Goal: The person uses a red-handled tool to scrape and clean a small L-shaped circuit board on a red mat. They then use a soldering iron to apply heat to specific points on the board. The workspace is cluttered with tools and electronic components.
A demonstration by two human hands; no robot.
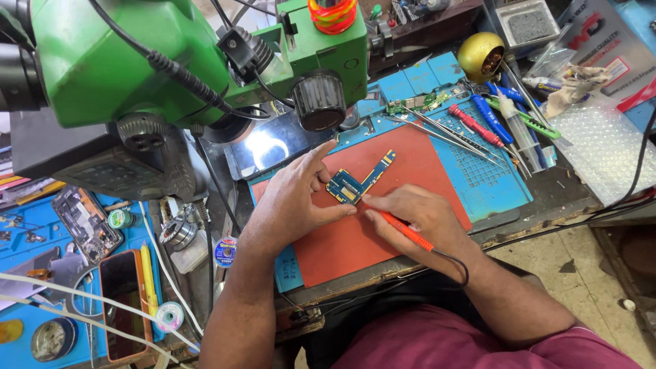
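The left hand lies palm-down on the red mat, its grip spread loosely with the fingertips and thumb pressing on the near-left edge of a small blue circuit board, steadying it without closing around it. That board, an L-shaped piece with gold contacts, sits flat on the mat just ahead of both hands, its long arm running up and away to the right of the left fingertips. The right hand has its grip closed on an orange probe, held like a pen between thumb and fingers; the tip points toward the lower edge of the board, just beside the left fingertips, though whether it touches the board I cannot tell. A black cable loops from the back of the probe, below the right wrist. Beyond the right hand, further across the blue work mat, lie metal tweezers, red and blue screwdrivers and a second green circuit board. A brass-coloured ball holder stands past those tools. Above the left hand hangs a green microscope, its ring light reflected on a dark phone screen just beyond the left thumb. Well to the left of the left forearm, the worktop carries opened phones and solder wire spools.
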